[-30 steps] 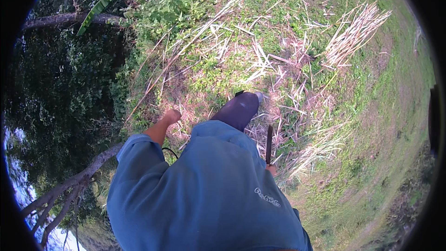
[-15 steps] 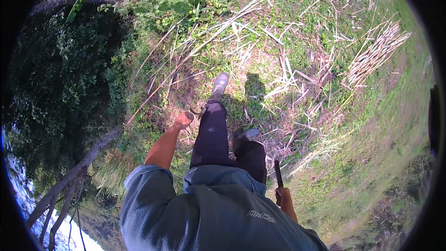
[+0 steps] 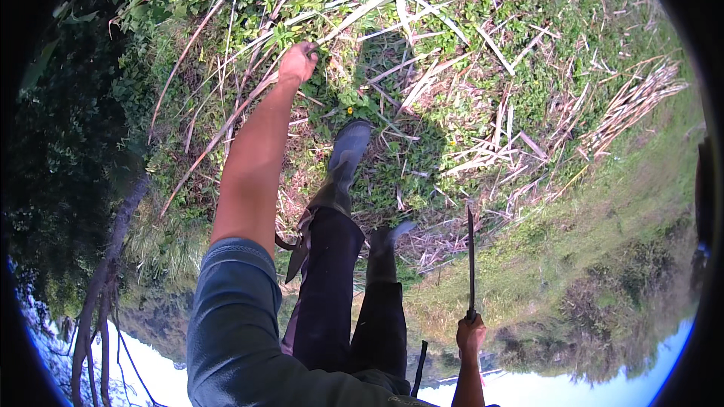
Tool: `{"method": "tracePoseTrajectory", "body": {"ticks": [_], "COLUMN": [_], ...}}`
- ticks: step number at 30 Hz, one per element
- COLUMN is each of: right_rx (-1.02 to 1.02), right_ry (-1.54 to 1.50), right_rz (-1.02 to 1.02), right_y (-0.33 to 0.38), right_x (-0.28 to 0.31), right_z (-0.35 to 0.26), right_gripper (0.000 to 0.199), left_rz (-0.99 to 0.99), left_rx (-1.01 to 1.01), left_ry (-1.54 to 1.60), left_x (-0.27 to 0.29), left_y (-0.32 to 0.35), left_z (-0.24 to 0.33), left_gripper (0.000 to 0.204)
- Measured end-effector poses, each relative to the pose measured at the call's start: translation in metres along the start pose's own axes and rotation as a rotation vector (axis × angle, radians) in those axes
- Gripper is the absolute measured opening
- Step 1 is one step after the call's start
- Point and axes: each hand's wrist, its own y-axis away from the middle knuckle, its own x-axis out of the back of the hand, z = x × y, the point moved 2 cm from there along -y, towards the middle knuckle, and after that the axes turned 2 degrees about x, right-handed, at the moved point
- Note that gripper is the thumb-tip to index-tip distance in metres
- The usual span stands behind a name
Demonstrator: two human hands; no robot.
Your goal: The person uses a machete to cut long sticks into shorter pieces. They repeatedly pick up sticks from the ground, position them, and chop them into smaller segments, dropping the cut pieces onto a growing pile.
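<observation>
- Left hand reaches out at full arm's length, fingers wrapped around a long dry stalk among the weeds, seemingly to pull it taut.
- Right hand is fisted on the handle of a machete, blade pointing ahead, kept low beside the 2 rubber boots.

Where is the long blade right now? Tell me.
In the head view, the long blade is at lower right, gripped by the right hand, pointing up past the right boot toward the cut stalks.
</observation>
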Motion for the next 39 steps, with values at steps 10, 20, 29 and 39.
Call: {"method": "tracePoseTrajectory", "body": {"ticks": [10,20,29,39], "right_rx": [0.038,0.169,0.71,-0.013], "right_ry": [-0.087,-0.697,-1.607,-1.842], "right_rz": [-0.13,-0.011,-0.117,0.718], "right_y": [0.053,0.082,0.095,0.148], "right_x": [-0.013,0.053,0.047,-0.029], "right_z": [0.005,-0.007,0.052,0.348], "right_gripper": [0.024,0.022,0.025,0.02], "left_rz": [-0.291,-0.803,-1.167,-1.538], "left_rx": [-0.121,-0.121,-0.407,-0.799], "left_ry": [-0.237,0.653,0.339,-0.317], "left_x": [-0.042,-0.028,-0.013,-0.097], "left_y": [0.008,0.376,0.759,0.944], "left_z": [0.098,0.218,0.255,0.294], "left_gripper": [0.043,0.026,0.022,0.03]}}
